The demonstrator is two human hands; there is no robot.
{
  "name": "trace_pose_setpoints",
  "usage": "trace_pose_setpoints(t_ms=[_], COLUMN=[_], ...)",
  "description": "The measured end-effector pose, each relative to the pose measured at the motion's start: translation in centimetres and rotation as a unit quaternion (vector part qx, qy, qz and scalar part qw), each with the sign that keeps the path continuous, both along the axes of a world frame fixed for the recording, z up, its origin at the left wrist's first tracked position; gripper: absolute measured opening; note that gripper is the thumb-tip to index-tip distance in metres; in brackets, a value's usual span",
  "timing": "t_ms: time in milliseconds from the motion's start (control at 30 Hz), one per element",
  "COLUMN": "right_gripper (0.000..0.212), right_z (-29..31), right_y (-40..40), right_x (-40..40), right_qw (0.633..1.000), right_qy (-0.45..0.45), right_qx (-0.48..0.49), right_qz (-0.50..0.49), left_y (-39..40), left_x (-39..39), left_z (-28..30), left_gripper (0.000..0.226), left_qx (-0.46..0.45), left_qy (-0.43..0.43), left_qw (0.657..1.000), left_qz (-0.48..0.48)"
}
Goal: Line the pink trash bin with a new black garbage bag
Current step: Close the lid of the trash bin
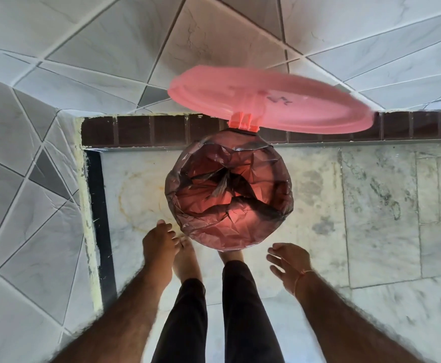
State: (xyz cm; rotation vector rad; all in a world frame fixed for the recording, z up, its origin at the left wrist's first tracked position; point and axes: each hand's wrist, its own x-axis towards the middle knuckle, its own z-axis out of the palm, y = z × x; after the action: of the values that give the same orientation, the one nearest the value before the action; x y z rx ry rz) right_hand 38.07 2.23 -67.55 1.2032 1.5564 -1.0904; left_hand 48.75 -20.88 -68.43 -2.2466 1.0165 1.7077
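Pink bin (243,123) on marble floor (371,205) against the wall, body hidden under black bag (229,195) folded over its rim. Lid (271,99) raised, blurred. Left hand (159,243) and right hand (290,263) empty, fingers spread loose, beside the bin. Right foot partly hidden beneath it.

Corner spot. Walls (88,40) clad in grey-white tiles cut in angular shapes, pale grout. Dark brown tile skirting (140,132) along the wall base. Floor (376,205) is veined marble slabs, yellowish stain (135,200) near the corner. Even daylight.
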Motion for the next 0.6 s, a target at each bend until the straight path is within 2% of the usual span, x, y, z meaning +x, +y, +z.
trace_pose_setpoints(t_ms=[167,267,367,433,467,533,567,600], right_gripper=[0.015,0.04,0.061,0.053,0.044,0.026,0.02,0.017], right_z=[4.9,9.0,12.9,14.9,15.6,16.4,16.4,16.2], right_y=[0.3,-1.0,-2.9,-4.4,-5.0,-5.9,-6.1,-6.0], right_x=[-5.6,-10.1,-13.4,-14.3,-14.3,-14.0,-13.6,-13.0], right_qw=[0.99,0.979,0.967,0.967,0.97,0.977,0.98,0.983], right_qy=[0.135,0.156,0.157,0.154,0.156,0.158,0.156,0.154], right_qx=[-0.013,-0.106,-0.173,-0.179,-0.171,-0.139,-0.121,-0.1], right_qz=[-0.029,-0.076,-0.102,-0.092,-0.077,-0.038,-0.02,-0.003], left_y=[-3.2,-5.3,-6.9,-7.6,-7.7,-7.6,-7.6,-7.6], left_x=[-3.5,-6.7,-9.4,-10.7,-11.1,-11.1,-10.7,-10.2], left_z=[5.5,10.1,14.0,16.0,16.8,17.7,18.0,17.9], left_gripper=[0.034,0.039,0.058,0.055,0.046,0.02,0.013,0.02], left_qx=[-0.087,-0.101,-0.028,0.0,0.001,-0.021,-0.04,-0.057], left_qy=[0.071,0.154,0.28,0.311,0.311,0.284,0.26,0.243], left_qw=[0.992,0.983,0.959,0.95,0.95,0.957,0.962,0.964], left_qz=[-0.054,-0.023,0.021,0.017,-0.002,-0.048,-0.072,-0.094])
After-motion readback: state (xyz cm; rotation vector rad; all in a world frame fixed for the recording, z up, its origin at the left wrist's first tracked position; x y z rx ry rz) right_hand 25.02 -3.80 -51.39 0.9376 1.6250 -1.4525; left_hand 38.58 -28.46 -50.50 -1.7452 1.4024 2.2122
